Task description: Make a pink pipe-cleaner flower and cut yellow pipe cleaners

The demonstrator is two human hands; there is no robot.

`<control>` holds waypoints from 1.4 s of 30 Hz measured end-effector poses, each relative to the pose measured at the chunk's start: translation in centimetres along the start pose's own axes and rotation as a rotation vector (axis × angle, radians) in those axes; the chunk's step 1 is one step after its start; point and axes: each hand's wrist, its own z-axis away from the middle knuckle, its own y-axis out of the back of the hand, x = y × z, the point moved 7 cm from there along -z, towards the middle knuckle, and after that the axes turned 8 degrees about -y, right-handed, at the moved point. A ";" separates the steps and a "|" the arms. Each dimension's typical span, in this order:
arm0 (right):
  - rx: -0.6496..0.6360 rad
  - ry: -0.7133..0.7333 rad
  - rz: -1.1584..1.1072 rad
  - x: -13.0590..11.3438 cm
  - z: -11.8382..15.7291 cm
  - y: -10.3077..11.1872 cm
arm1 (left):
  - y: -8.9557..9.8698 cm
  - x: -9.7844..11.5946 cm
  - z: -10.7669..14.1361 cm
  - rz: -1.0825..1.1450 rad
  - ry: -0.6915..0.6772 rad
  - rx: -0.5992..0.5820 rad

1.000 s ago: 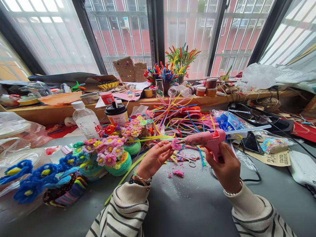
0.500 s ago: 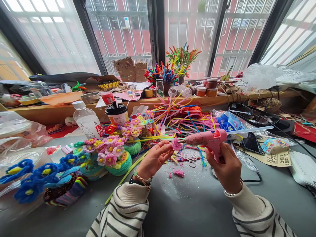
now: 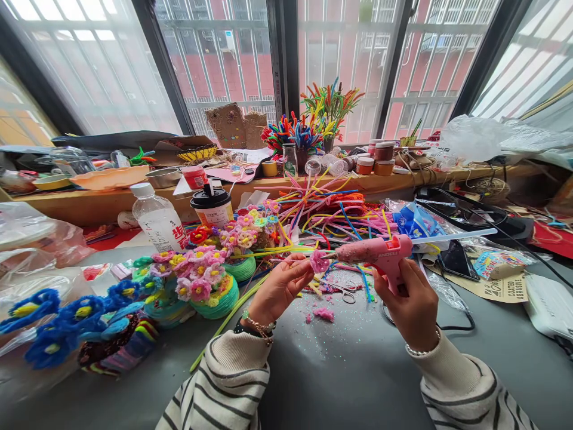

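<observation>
My left hand (image 3: 286, 283) pinches a small pink pipe-cleaner flower (image 3: 319, 261) between thumb and fingertips. A pink hot glue gun (image 3: 380, 254) is gripped in my right hand (image 3: 412, 301), its nozzle pointing left with the tip at the flower. Whether the tip touches the petals or stops just short, I cannot tell. From the back of the gun sticks a long clear glue stick (image 3: 456, 236). On the table below the flower lie a tuft of pink fuzz (image 3: 324, 315) and scattered glitter. Small scissors (image 3: 347, 294) rest behind them.
Finished pink flower pots (image 3: 203, 280) and blue pipe-cleaner flowers (image 3: 85, 313) stand on the left, near a plastic bottle (image 3: 157, 218) and a lidded cup (image 3: 212, 207). Loose pipe cleaners (image 3: 331, 209) pile up behind my hands. A phone (image 3: 457, 260) lies at right.
The pink flower has turned slightly in my left fingers, so its face shows more. The glue gun and both hands have stayed almost where they were.
</observation>
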 end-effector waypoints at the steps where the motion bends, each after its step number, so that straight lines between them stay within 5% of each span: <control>1: -0.002 0.000 -0.001 0.0 0.0 0.0 | 0.0 0.0 0.0 -0.002 -0.001 -0.001; 42: 0.022 0.013 0.022 -0.3 0.0 0.2 | 0.1 -0.4 -0.1 0.119 0.019 0.040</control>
